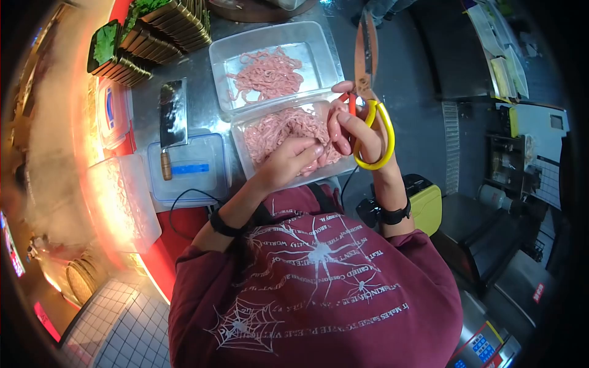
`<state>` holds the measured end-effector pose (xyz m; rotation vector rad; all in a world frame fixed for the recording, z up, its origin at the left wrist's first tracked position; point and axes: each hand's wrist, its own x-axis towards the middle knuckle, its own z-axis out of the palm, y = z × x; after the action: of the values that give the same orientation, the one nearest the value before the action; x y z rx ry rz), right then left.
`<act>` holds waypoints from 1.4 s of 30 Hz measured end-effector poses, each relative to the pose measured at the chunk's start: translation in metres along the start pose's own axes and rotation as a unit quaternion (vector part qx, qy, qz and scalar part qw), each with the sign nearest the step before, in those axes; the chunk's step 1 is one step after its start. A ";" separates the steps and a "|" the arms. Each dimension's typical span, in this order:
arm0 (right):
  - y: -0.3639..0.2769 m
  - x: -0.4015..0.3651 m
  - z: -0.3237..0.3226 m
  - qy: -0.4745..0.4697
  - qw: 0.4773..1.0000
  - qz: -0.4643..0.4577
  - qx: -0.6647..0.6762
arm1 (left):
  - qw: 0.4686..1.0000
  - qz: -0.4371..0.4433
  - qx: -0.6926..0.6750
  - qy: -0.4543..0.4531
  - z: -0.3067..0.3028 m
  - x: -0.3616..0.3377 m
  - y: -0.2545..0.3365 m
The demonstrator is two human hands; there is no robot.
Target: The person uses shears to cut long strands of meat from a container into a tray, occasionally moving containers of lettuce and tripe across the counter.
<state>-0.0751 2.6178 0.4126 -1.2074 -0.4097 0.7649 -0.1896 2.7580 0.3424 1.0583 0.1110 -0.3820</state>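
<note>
Head view: our right hand grips yellow-handled scissors, fingers through the loops; our left hand curls shut on pink meat strips in the near clear tub.

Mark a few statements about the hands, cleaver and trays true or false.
1. The right hand holds the scissors. True.
2. The cleaver lies in the far tray. False: it lies on a lidded box left of the trays.
3. The left hand rests on the meat in the near tray. True.
4. The far tray is empty. False: it holds pink strips.
</note>
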 end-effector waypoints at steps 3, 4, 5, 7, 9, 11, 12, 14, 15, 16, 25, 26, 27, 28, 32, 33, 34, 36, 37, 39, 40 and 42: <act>-0.003 0.002 -0.004 0.012 1.000 -0.026 -0.003 | 0.996 -0.003 0.081 -0.031 -0.010 -0.010 0.002; -0.003 0.000 -0.003 0.017 1.000 -0.026 -0.002 | 0.996 -0.001 0.078 -0.035 -0.009 -0.013 0.003; -0.004 -0.001 -0.001 0.022 0.999 -0.027 -0.001 | 0.997 0.012 0.067 -0.034 -0.007 -0.016 0.007; -0.009 -0.004 0.002 0.012 1.000 0.003 -0.013 | 0.998 0.027 0.052 -0.039 0.002 -0.015 0.014; -0.012 -0.005 0.010 -0.006 0.999 -0.006 -0.042 | 0.993 0.112 -0.030 0.011 0.016 -0.011 0.021; -0.014 -0.005 0.009 -0.015 0.996 -0.012 -0.090 | 0.993 0.105 -0.052 0.026 0.020 -0.005 0.028; -0.018 -0.004 0.013 -0.010 0.994 -0.014 -0.109 | 0.992 0.100 -0.068 0.045 0.021 -0.002 0.032; -0.027 -0.002 0.010 -0.010 0.985 -0.009 -0.172 | 0.994 0.086 -0.031 0.059 0.018 -0.002 0.041; -0.029 -0.002 0.008 -0.011 0.985 -0.007 -0.172 | 0.995 0.073 0.008 0.073 0.015 -0.004 0.043; -0.030 -0.001 0.006 -0.014 0.979 -0.039 -0.199 | 0.995 0.079 0.036 0.058 0.011 -0.005 0.044; -0.032 -0.001 -0.018 -0.060 0.991 0.018 -0.122 | 0.899 0.197 0.297 0.253 0.046 0.005 0.050; -0.033 -0.001 -0.024 -0.084 0.990 0.014 -0.116 | 0.905 0.189 0.299 0.234 0.051 0.005 0.057; -0.034 -0.001 -0.030 -0.088 0.990 0.017 -0.112 | 0.905 0.185 0.300 0.239 0.054 0.007 0.055; -0.036 0.000 -0.035 -0.098 0.990 0.029 -0.101 | 0.885 0.193 0.344 0.247 0.056 0.010 0.053; -0.037 0.003 -0.055 -0.129 0.988 0.053 -0.071 | 0.830 0.225 0.444 0.250 0.062 0.019 0.041; -0.036 0.005 -0.060 -0.140 0.986 0.058 -0.065 | 0.830 0.221 0.445 0.253 0.066 0.020 0.042; -0.037 0.006 -0.062 -0.142 0.986 0.061 -0.061 | 0.876 0.183 0.374 0.242 0.071 0.019 0.044; -0.041 0.007 -0.066 -0.149 0.985 0.040 -0.077 | 0.916 0.141 0.297 0.231 0.078 0.019 0.041; -0.042 0.007 -0.068 -0.150 0.985 0.041 -0.076 | 0.961 0.124 0.126 0.214 0.080 0.021 0.039; -0.043 0.008 -0.068 -0.133 0.988 0.034 -0.072 | 0.975 0.106 -0.047 0.191 0.082 0.025 0.037; -0.044 0.009 -0.067 -0.135 0.988 0.033 -0.072 | 0.971 0.110 -0.138 0.160 0.082 0.027 0.033; -0.047 0.009 -0.064 -0.096 0.992 0.006 -0.078 | 0.958 0.117 -0.228 0.128 0.081 0.029 0.029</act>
<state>-0.0118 2.5736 0.4350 -1.2872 -0.6308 0.8746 -0.1599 2.6930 0.3979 0.6468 0.2876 0.0024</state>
